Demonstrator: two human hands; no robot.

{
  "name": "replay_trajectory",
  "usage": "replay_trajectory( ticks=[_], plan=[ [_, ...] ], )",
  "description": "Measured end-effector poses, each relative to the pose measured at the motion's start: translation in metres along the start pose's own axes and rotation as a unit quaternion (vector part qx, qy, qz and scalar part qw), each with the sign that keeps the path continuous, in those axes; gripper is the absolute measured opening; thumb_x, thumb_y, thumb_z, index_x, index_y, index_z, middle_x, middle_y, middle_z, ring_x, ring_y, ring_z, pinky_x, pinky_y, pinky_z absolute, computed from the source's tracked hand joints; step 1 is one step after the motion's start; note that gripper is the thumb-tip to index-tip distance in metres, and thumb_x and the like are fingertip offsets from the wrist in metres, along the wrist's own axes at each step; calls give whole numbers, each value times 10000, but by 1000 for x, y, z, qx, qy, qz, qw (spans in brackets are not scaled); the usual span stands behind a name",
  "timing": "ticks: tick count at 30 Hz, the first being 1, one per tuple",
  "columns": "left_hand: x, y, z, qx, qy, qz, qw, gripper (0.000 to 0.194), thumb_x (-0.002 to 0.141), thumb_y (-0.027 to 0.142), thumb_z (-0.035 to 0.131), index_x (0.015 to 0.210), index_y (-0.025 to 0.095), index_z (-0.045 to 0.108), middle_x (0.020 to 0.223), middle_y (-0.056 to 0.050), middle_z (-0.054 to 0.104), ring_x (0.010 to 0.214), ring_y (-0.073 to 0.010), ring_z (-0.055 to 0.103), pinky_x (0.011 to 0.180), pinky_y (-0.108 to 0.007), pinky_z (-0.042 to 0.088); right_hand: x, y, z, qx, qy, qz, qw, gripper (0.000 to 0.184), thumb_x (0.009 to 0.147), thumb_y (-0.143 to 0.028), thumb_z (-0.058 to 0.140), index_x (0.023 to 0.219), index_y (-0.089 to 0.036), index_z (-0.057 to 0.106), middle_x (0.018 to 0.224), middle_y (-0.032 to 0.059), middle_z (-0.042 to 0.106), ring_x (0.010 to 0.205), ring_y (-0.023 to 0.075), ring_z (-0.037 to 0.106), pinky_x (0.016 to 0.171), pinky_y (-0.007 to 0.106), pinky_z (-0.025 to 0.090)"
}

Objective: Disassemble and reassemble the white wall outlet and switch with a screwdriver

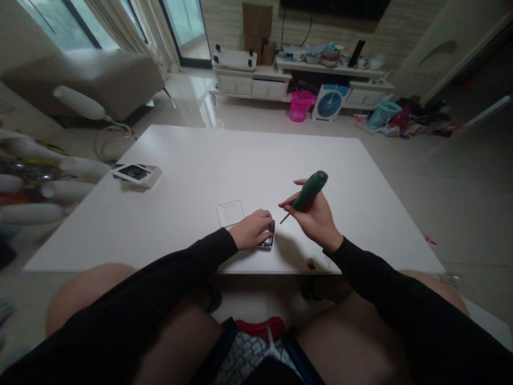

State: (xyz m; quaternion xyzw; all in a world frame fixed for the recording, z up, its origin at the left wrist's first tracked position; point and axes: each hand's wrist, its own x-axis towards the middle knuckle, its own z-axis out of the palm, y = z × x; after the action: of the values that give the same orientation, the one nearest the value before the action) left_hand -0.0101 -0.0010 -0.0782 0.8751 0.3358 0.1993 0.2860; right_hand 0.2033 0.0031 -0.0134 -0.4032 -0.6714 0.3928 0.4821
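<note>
My left hand [253, 230] lies on a small dark phone-like device [269, 239] flat on the white table [224, 171], fingers curled over it and holding it down. My right hand [315, 214] grips a green-handled screwdriver [309, 191], its thin metal tip pointing down-left, just right of the device and above the tabletop. A clear rectangular panel [230, 212] lies on the table just behind my left hand.
A white box with a dark screen part on it [137, 174] sits at the table's left. A small dark speck [310, 262] lies near the front edge. Beyond are a grey sofa [100, 80], a pink bin [300, 105], a fan [329, 102] and a low white cabinet [256, 85].
</note>
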Motion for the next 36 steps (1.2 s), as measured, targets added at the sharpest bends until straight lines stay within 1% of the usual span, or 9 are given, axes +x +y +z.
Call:
replay_trajectory(
  ticks=[3,5,10,14,17,21,24,28,36],
  plan=[
    [1,8,-2,50,-18,-30,998,64,956,140,616,918,157,664,1079,-110,633,1036,-242,589,940,-359,508,4,-2,-5,30,23,13,999,580,820,-273,801,1303,-252,481,862,-20,740,866,242,779,875,461,610],
    [2,14,-2,102,-37,-46,993,75,972,141,597,927,149,656,1107,-123,624,1044,-254,576,940,-375,507,4,-3,-6,32,26,23,999,596,812,-290,811,1308,-255,481,868,-20,728,867,243,780,880,464,618],
    [4,26,-3,259,-85,-26,962,109,1019,138,534,996,116,638,1134,-164,618,1031,-289,543,910,-412,499,2,-2,-4,40,10,31,999,589,823,-344,814,1306,-258,487,887,-7,713,875,246,771,872,471,628],
    [3,29,-4,316,-95,-28,944,159,1041,126,472,1049,93,628,1138,-183,609,1051,-309,536,835,-400,501,1,1,-2,39,2,31,999,573,832,-350,817,1295,-255,492,902,3,721,885,247,771,867,468,630],
    [4,31,-5,322,-102,-35,940,176,1047,124,449,1058,84,619,1138,-194,605,1062,-322,534,801,-400,503,1,1,-1,39,2,31,999,575,827,-342,820,1291,-250,493,896,-2,720,875,246,775,859,461,631],
    [5,30,-5,313,-100,-43,943,202,1060,118,412,1081,77,609,1163,-194,601,1076,-313,539,826,-400,512,1,1,-2,40,-1,32,999,579,831,-364,816,1296,-246,493,901,-1,716,874,244,775,860,461,632],
    [4,25,-4,295,-87,-52,950,190,1061,117,417,1096,78,600,1170,-188,596,1076,-300,546,870,-402,519,0,0,-3,33,-3,36,999,584,833,-364,810,1309,-247,493,902,2,711,874,247,773,852,464,632],
    [2,18,-4,248,-62,-48,966,164,1062,131,426,1036,111,587,1132,-168,592,1033,-274,549,926,-405,518,1,-2,-3,31,-1,39,999,568,827,-346,807,1292,-250,496,897,-2,703,869,246,772,842,460,635],
    [0,9,-4,189,-20,-37,981,185,1066,161,374,1008,152,549,1082,-139,578,988,-255,536,934,-404,505,0,-3,-4,16,-3,35,999,552,829,-343,802,1287,-256,505,901,8,707,862,250,768,807,452,638]
  ],
)
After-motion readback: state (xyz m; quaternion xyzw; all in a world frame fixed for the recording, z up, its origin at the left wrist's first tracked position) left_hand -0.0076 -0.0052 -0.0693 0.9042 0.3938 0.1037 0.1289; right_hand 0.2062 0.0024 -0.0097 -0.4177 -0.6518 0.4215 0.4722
